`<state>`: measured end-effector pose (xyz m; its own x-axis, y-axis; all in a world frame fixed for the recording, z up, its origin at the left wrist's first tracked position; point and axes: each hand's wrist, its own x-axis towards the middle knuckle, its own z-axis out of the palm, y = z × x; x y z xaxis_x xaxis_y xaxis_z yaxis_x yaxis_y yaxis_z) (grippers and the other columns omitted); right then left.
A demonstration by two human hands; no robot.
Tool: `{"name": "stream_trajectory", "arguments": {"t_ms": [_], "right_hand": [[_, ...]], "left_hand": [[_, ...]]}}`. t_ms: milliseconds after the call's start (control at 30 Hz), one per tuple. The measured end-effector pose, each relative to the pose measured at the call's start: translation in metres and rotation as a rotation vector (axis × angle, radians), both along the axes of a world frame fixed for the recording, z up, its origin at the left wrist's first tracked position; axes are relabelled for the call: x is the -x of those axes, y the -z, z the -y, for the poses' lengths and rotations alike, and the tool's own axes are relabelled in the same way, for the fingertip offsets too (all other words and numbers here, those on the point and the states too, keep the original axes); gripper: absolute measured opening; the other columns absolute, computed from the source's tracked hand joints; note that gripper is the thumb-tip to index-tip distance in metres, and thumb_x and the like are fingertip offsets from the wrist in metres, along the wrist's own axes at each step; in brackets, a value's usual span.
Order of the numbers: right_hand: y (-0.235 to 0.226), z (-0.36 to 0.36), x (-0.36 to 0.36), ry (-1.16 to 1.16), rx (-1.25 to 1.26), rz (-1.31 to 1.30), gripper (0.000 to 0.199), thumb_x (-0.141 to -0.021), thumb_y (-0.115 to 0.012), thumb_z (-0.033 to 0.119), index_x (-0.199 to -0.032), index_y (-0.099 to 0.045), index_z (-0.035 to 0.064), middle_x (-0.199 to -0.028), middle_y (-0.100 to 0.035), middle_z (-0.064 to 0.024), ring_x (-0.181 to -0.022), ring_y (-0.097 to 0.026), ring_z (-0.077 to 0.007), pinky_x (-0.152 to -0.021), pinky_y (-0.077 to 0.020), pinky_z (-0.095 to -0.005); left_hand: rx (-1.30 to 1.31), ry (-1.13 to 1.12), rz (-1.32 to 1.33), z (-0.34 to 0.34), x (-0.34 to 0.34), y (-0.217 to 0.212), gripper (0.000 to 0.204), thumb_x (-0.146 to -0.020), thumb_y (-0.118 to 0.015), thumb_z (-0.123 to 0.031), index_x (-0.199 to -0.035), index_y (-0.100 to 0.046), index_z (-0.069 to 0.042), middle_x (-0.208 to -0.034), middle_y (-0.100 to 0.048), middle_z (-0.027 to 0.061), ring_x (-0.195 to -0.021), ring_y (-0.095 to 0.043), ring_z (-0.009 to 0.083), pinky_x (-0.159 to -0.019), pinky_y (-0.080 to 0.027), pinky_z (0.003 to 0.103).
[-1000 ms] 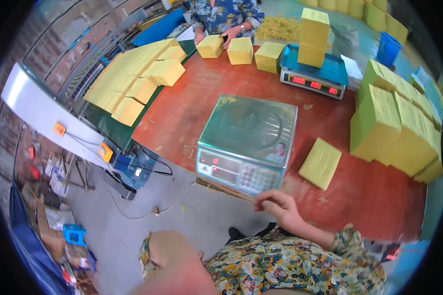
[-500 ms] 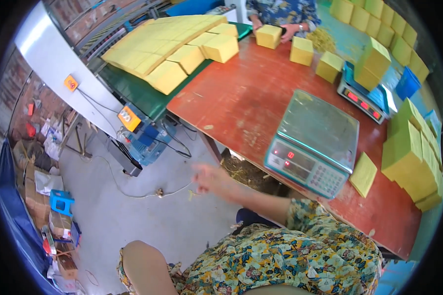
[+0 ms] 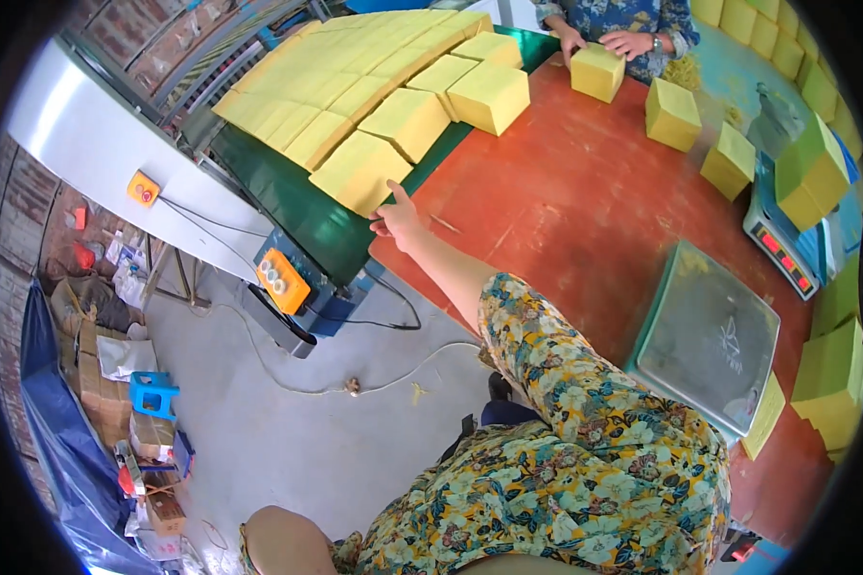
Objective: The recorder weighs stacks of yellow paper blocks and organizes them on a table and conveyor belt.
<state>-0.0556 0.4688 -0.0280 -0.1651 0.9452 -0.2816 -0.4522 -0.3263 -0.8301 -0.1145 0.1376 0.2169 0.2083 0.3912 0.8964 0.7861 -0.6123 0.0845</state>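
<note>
My right arm, in a floral sleeve, stretches forward and left over the red table (image 3: pixel 547 201). At its end, my right hand (image 3: pixel 399 218) is open, thumb and fingers apart, at the near right corner of a block-like stack of yellow paper (image 3: pixel 355 172). Its fingertips reach that corner, though firm contact cannot be made out. This stack lies at the near end of a row of similar stacks (image 3: pixel 406 123) on the green surface (image 3: pixel 288 192). My left hand is out of view; only a bare part of that arm (image 3: pixel 286 542) shows at the lower edge.
Across the table a person's hands (image 3: pixel 628 44) hold another yellow stack (image 3: pixel 597 72). A digital scale (image 3: pixel 710 335) stands at the right, and a second scale (image 3: pixel 781 230) bears yellow stacks. An orange button box (image 3: pixel 284 280) and cables hang by the green surface's near edge.
My right hand has moved up and forward from over the floor to the nearest yellow stack. The view has shifted, so the table and scales appear further right.
</note>
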Motion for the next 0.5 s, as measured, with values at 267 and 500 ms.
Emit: {"name": "stream_trajectory", "arguments": {"t_ms": [267, 500], "right_hand": [[0.018, -0.026, 0.024, 0.149, -0.034, -0.12, 0.076, -0.091, -0.052, -0.002, -0.16, -0.028, 0.0178, -0.084, -0.067, -0.0113, -0.056, -0.062, -0.0168, -0.048, -0.0497, -0.0295], [0.037, -0.007, -0.006, 0.034, -0.057, -0.141, 0.075, -0.091, -0.053, -0.001, -0.16, -0.025, 0.0109, -0.083, -0.066, -0.0121, -0.057, -0.062, -0.0168, -0.049, -0.0503, -0.028]], "left_hand": [[0.015, -0.041, -0.024, -0.063, 0.008, 0.001, 0.057, -0.092, -0.064, -0.019, -0.141, -0.049, 0.006, -0.151, -0.04, 0.0278, -0.141, -0.041, 0.0409, -0.117, -0.032, 0.05], [0.006, -0.024, -0.015, -0.101, 0.01, 0.002, 0.056, -0.094, -0.063, -0.02, -0.141, -0.049, 0.006, -0.15, -0.042, 0.0271, -0.14, -0.041, 0.0401, -0.117, -0.032, 0.049]]}}
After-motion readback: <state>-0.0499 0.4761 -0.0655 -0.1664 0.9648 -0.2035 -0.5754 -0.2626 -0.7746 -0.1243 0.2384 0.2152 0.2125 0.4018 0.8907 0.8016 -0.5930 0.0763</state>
